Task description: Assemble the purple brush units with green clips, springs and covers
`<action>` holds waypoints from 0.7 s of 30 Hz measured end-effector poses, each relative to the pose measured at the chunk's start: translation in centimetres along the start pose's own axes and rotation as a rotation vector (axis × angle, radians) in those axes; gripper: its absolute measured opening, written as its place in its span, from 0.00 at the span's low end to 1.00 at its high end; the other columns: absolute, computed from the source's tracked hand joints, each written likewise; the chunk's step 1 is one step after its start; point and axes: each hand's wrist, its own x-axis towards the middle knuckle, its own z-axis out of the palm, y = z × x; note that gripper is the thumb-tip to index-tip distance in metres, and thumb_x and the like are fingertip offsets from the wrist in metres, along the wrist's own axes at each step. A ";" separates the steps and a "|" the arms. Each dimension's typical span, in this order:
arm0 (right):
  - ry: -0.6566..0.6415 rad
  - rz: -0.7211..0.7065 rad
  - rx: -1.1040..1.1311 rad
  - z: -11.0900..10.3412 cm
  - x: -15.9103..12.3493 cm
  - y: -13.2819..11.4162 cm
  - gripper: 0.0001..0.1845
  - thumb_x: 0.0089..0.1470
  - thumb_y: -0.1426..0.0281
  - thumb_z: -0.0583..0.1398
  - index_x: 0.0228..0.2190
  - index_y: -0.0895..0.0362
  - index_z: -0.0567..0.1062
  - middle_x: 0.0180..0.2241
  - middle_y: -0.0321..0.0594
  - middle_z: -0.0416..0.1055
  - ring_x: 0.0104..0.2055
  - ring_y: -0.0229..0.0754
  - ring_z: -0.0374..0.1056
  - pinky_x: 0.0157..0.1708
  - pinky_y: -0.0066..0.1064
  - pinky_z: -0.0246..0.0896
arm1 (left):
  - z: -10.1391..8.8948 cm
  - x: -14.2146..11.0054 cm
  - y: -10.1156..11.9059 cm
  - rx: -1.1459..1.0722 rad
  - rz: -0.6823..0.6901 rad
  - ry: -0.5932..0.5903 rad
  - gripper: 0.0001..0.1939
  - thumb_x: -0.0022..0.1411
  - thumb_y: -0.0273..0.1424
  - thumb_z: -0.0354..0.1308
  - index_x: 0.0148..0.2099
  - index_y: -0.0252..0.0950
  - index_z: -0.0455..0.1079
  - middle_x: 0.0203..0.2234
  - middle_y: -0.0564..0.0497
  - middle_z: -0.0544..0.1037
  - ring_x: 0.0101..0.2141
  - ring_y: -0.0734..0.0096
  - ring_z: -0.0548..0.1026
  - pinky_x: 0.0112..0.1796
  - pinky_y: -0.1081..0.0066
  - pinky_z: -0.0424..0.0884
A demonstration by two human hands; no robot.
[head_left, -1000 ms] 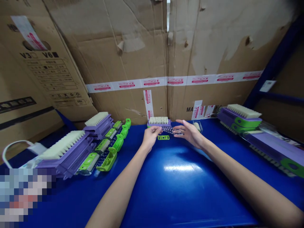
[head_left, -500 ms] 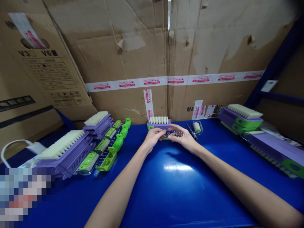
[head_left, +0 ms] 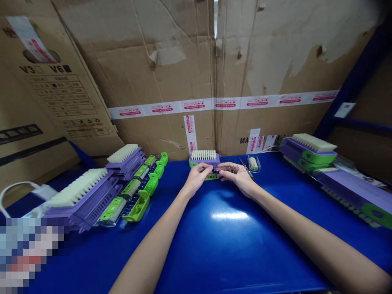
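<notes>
Green clips [head_left: 150, 185] are lying left of the middle brush [head_left: 203, 154]. In front of the brush, the left hand [head_left: 196, 178] is pinching a shiny strip [head_left: 230, 168]. The right hand [head_left: 241, 179] is curling around it, right of the brush; I can't tell whether it's gripping.

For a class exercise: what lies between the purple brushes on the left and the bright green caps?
In the head view, a row of green-topped blocks lies there, then, nearer the caps, what look like metal coils.
</notes>
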 end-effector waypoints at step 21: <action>0.072 0.144 0.085 -0.6 0.4 0.5 0.18 0.39 0.60 0.68 0.30 0.59 0.74 0.32 0.43 0.76 0.32 0.39 0.71 0.31 0.29 0.66 | -0.2 -0.8 -0.8 0.693 0.143 -0.126 0.26 0.54 0.23 0.51 0.57 0.39 0.64 0.38 0.45 0.78 0.38 0.61 0.76 0.41 0.66 0.68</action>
